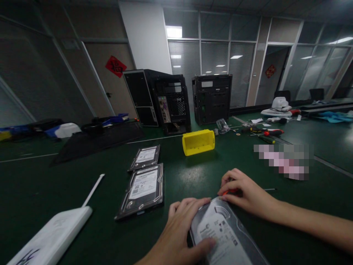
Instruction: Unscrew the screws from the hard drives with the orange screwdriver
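A hard drive with a white label lies at the bottom of the head view, in a clear-looking cover or case. My left hand is closed around its left side, thumb on the label and fingers along the far edge. At the drive's far corner is my right hand, its fingertips pinched close to the edge. Tucked in that hand is a screwdriver; a bit of its red handle shows between the fingers, and its thin shaft points right. Two more hard drives, a nearer one and a farther one, lie label up to the left.
A yellow bin lies on its side ahead. Behind it stand black computer cases. Screwdrivers and a blurred-out pink item lie to the right. At the lower left is a white device with a thin arm.
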A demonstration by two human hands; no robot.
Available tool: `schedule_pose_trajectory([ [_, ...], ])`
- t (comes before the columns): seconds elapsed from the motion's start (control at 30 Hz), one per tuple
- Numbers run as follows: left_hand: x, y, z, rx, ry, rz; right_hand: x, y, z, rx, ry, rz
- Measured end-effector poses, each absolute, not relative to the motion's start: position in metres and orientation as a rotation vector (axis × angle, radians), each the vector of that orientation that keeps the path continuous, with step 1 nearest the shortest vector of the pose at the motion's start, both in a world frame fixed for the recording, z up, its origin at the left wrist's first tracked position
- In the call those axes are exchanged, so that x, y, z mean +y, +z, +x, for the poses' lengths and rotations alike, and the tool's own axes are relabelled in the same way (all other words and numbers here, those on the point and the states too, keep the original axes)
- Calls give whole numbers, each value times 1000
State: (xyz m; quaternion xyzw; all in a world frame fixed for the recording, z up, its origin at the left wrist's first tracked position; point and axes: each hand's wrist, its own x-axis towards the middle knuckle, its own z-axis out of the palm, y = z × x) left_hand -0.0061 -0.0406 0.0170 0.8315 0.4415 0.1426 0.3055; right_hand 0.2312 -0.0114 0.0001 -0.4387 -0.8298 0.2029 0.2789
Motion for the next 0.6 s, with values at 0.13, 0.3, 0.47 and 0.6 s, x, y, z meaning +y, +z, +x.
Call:
schedule_pose_trajectory([
  [0.13, -41, 18, -6, 1162, 379, 2194, -7, 6, 234, -2265, 594, -1117],
  [0.3, -42, 19, -5, 1182, 390, 2166, -8, 11, 236, -2296, 674, -1016],
  [0.47, -42, 19, -5, 1165, 395, 2163, -4, 13, 243, -2406, 687, -869],
  [0.6, -42, 19, -5, 1175, 391, 2154, 0, 11, 244, -2323, 682, -902],
])
